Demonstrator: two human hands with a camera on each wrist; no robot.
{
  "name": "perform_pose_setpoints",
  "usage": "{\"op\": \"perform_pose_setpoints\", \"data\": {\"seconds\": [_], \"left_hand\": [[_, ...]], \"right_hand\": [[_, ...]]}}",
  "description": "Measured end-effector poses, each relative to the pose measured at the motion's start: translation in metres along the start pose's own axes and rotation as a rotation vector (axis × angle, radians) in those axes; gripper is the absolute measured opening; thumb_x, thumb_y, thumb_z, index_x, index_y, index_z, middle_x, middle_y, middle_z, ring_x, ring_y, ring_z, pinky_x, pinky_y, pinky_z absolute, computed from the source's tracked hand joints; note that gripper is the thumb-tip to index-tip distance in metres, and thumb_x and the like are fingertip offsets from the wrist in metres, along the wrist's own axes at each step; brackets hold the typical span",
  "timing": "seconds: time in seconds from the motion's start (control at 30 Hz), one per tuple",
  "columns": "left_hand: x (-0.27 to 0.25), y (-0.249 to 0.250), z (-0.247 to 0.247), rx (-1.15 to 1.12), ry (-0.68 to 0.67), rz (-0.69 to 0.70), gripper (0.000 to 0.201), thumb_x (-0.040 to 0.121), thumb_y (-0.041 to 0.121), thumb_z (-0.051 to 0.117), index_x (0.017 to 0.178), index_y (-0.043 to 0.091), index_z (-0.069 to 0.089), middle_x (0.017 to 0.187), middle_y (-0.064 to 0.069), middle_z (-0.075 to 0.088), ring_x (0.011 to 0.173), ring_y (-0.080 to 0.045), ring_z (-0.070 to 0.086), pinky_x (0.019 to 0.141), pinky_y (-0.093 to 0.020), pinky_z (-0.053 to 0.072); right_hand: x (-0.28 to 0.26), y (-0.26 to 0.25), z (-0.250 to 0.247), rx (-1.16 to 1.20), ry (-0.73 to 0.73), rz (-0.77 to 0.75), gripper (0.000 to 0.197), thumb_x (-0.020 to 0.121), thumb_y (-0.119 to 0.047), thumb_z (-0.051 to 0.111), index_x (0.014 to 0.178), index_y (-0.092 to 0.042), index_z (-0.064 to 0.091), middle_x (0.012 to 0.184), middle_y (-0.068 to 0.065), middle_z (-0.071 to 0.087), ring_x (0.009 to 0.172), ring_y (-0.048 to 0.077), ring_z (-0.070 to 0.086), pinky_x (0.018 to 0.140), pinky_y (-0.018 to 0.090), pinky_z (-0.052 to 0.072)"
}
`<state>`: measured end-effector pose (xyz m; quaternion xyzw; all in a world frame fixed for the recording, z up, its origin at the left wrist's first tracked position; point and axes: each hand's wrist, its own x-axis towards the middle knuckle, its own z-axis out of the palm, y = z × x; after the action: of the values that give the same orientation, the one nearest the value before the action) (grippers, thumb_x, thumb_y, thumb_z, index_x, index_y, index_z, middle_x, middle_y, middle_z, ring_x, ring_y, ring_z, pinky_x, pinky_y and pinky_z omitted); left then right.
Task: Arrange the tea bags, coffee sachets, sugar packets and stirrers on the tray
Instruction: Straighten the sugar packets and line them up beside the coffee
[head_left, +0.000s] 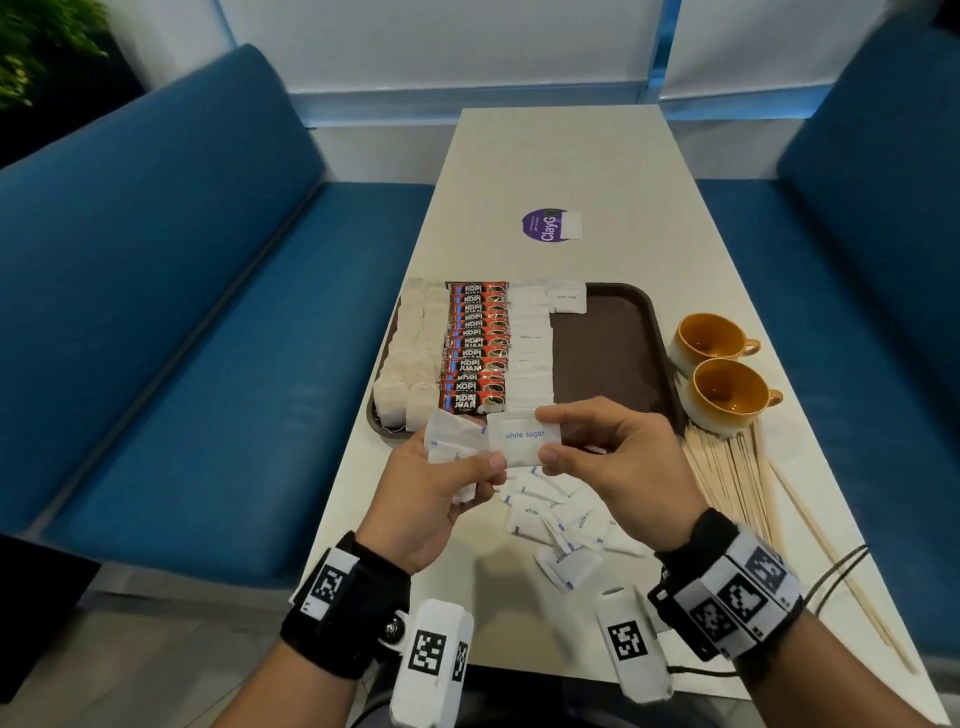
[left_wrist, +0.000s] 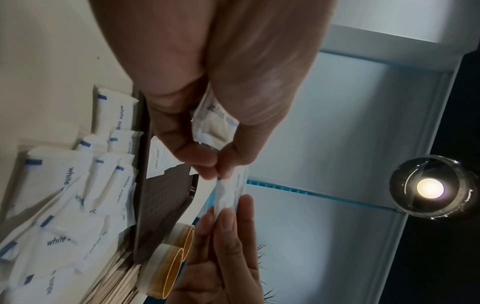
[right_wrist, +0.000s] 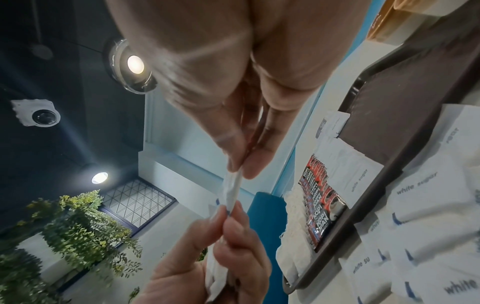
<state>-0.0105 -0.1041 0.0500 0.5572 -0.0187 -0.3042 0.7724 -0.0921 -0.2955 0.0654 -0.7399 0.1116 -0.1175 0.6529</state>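
Nearest, loose sugar packets (head_left: 558, 525) lie on the table (head_left: 597, 171), stirrers (head_left: 727, 467) to their right; above them the left hand (head_left: 441, 493) grips a small bunch of packets while the right hand (head_left: 613, 457) pinches one sugar packet (head_left: 524, 441), its "white sugar" print readable only from the head. Farther off, the tray (head_left: 618, 332) holds tea bags (head_left: 410, 358), coffee sachets (head_left: 475, 348) and sugar; the wrist views show that packet edge-on
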Motion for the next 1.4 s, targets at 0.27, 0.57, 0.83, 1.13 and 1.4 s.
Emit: {"op": "perform_pose_setpoints", "data": {"seconds": [0.27,0.57,0.83,1.13,1.4], "left_hand": [[0.004,-0.006,0.003,0.107,0.079,0.017,0.023,0.086,-0.007,0.071,0.107,0.002,0.069,0.079,-0.009,0.071,0.060,-0.018,0.059,0.057,-0.025,0.049],[0.020,0.004,0.011,-0.018,0.114,0.034,0.038,0.088,0.002,0.072,0.125,0.005,0.066,0.116,-0.014,0.076,0.103,-0.030,0.074,0.080,-0.037,0.055],[0.041,0.008,0.002,-0.077,0.217,0.068,0.025,0.087,0.001,0.075,0.109,0.007,0.064,0.085,-0.009,0.068,0.068,-0.018,0.064,0.058,-0.027,0.051],[0.053,-0.005,-0.022,-0.321,0.162,-0.191,0.042,0.091,-0.014,0.045,0.129,-0.002,0.058,0.108,-0.025,0.072,0.087,-0.037,0.074,0.073,-0.040,0.063],[0.055,-0.019,-0.033,-0.241,0.084,-0.178,0.057,0.091,-0.024,0.035,0.134,0.007,0.058,0.121,-0.026,0.070,0.102,-0.046,0.072,0.078,-0.043,0.063]], "right_hand": [[-0.001,-0.001,-0.001,-0.133,-0.028,-0.109,0.040,0.080,-0.006,0.084,0.110,-0.031,0.078,0.102,-0.018,0.071,0.092,0.020,0.073,0.080,0.031,0.063],[0.009,0.005,-0.006,-0.032,-0.073,-0.026,0.039,0.078,-0.001,0.084,0.110,-0.023,0.078,0.101,0.003,0.076,0.089,0.026,0.075,0.086,0.038,0.063],[0.031,0.010,-0.013,-0.073,-0.055,0.076,0.031,0.079,-0.003,0.084,0.105,-0.020,0.080,0.097,0.008,0.078,0.090,0.023,0.076,0.086,0.037,0.063],[0.165,0.032,-0.062,-0.249,0.176,0.164,0.031,0.078,-0.009,0.087,0.099,-0.030,0.081,0.101,-0.003,0.078,0.098,0.016,0.074,0.092,0.034,0.060],[0.251,0.067,-0.069,-0.110,0.295,0.286,0.030,0.081,0.012,0.076,0.093,-0.015,0.079,0.099,0.010,0.077,0.076,0.023,0.071,0.087,0.039,0.063]]}}
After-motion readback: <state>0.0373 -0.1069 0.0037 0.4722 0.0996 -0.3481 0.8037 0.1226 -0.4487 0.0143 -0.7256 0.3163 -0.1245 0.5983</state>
